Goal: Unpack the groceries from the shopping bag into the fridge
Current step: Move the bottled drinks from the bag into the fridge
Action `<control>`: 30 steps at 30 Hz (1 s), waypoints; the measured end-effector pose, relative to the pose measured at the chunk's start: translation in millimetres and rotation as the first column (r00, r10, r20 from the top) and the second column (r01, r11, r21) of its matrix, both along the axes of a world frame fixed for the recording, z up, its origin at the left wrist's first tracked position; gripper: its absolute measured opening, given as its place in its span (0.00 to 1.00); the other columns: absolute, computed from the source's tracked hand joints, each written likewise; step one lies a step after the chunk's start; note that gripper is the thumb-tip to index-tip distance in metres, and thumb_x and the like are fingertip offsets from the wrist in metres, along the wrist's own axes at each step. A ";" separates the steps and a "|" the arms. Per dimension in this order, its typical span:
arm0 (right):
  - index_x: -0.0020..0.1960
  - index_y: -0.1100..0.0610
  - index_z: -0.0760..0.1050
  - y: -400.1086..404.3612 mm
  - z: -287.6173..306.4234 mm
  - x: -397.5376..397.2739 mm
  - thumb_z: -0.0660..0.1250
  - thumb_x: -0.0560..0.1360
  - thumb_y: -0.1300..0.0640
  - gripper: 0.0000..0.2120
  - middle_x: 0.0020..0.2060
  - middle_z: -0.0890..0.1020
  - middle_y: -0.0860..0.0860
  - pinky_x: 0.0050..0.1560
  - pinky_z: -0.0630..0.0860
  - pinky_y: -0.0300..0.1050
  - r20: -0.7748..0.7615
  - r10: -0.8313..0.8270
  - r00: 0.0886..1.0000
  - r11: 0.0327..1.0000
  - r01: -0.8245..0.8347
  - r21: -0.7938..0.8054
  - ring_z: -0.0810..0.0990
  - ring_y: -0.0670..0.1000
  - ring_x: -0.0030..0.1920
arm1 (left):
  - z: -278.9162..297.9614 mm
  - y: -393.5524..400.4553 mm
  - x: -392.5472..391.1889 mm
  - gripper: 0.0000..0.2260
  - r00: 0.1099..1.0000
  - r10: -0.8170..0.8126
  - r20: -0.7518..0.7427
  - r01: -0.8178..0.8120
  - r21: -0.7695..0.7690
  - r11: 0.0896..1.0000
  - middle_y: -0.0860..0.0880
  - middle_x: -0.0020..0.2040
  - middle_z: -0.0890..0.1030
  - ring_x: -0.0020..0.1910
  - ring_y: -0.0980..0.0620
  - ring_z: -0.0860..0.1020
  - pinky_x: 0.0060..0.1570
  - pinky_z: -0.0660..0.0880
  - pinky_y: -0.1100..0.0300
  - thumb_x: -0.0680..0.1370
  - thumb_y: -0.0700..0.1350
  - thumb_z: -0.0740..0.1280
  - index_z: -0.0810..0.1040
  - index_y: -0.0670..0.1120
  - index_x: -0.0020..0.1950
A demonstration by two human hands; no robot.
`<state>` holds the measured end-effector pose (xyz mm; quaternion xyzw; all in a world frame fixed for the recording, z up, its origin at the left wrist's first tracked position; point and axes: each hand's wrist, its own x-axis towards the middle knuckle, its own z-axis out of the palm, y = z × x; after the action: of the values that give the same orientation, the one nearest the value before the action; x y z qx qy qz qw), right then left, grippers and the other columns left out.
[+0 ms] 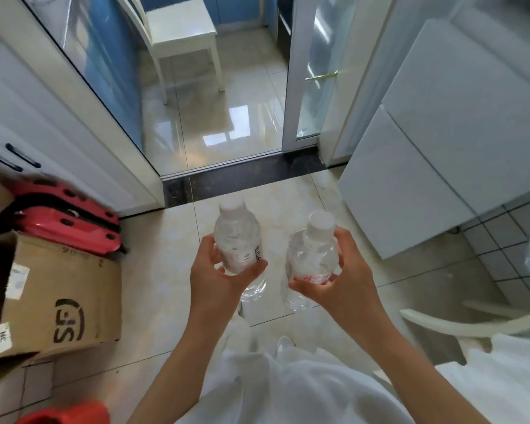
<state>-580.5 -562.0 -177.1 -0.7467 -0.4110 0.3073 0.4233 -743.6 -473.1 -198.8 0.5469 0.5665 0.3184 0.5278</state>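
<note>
I hold two clear plastic water bottles with white caps upright in front of me, above the tiled floor. My left hand [219, 280] grips the left bottle [237, 240] around its lower body. My right hand [338, 281] grips the right bottle [314, 258] the same way, over its red-printed label. The white fridge [435, 154] stands to the right with both doors closed. No shopping bag is recognisable in view.
An open cardboard box [58, 298] sits on the floor at the left, with a red suitcase [68, 221] behind it. Ahead, a sliding glass door [315, 71] is open onto a room with a white chair [181, 35]. Another white chair's backrest [471, 325] curves at lower right.
</note>
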 end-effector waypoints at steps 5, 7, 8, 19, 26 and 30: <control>0.64 0.49 0.66 66.5 -1.2 7.0 0.82 0.58 0.53 0.40 0.51 0.75 0.38 0.53 0.79 0.39 0.030 -0.133 0.991 0.991 0.133 0.030 0.78 0.44 0.50 | 1.4 85.2 19.4 0.29 0.987 -0.158 0.002 0.158 0.030 0.987 0.52 0.55 0.80 0.55 0.54 0.79 0.50 0.75 0.64 0.62 0.42 0.81 0.74 0.52 0.58; 0.63 0.44 0.66 93.6 0.0 10.2 0.82 0.58 0.52 0.40 0.51 0.76 0.35 0.54 0.79 0.43 -0.022 -0.209 0.978 0.978 0.209 0.021 0.78 0.42 0.52 | 3.2 121.6 27.1 0.28 0.970 -0.243 -0.005 0.243 0.046 0.969 0.53 0.55 0.81 0.55 0.54 0.79 0.49 0.76 0.63 0.62 0.44 0.81 0.73 0.53 0.57; 0.63 0.42 0.66 106.9 0.5 11.8 0.83 0.57 0.52 0.40 0.51 0.77 0.35 0.54 0.79 0.44 -0.043 -0.249 0.968 0.968 0.250 0.020 0.78 0.41 0.53 | 4.4 139.9 30.9 0.28 0.957 -0.289 -0.007 0.289 0.054 0.956 0.53 0.55 0.81 0.55 0.53 0.79 0.50 0.77 0.61 0.62 0.45 0.81 0.73 0.52 0.57; 0.62 0.39 0.66 192.5 21.3 37.7 0.82 0.57 0.51 0.39 0.52 0.77 0.34 0.50 0.78 0.42 -0.024 -0.578 0.816 0.809 0.577 0.111 0.78 0.41 0.53 | 21.1 272.2 111.5 0.28 0.774 -0.633 -0.009 0.629 0.132 0.766 0.60 0.52 0.81 0.54 0.56 0.79 0.53 0.78 0.54 0.61 0.46 0.82 0.74 0.61 0.54; 0.62 0.42 0.67 205.5 29.4 99.7 0.82 0.56 0.51 0.39 0.50 0.79 0.40 0.52 0.80 0.51 -0.051 -0.720 0.692 0.680 0.719 0.141 0.81 0.46 0.50 | 25.3 301.5 200.6 0.26 0.655 -0.755 -0.005 0.745 0.171 0.645 0.58 0.48 0.81 0.49 0.55 0.81 0.50 0.80 0.52 0.61 0.43 0.82 0.75 0.55 0.54; 0.60 0.39 0.67 212.3 33.0 156.3 0.82 0.54 0.52 0.40 0.50 0.81 0.43 0.52 0.79 0.55 -0.047 -0.760 0.648 0.635 0.756 0.161 0.82 0.48 0.50 | 33.3 311.6 268.7 0.26 0.619 -0.786 -0.001 0.768 0.209 0.605 0.59 0.46 0.81 0.46 0.57 0.81 0.48 0.80 0.52 0.60 0.44 0.82 0.75 0.58 0.51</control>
<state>-424.3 -349.7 -144.1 -0.8158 -0.0894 0.0570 0.5685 -474.9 -161.5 -165.5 0.7709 0.2150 0.1344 0.5843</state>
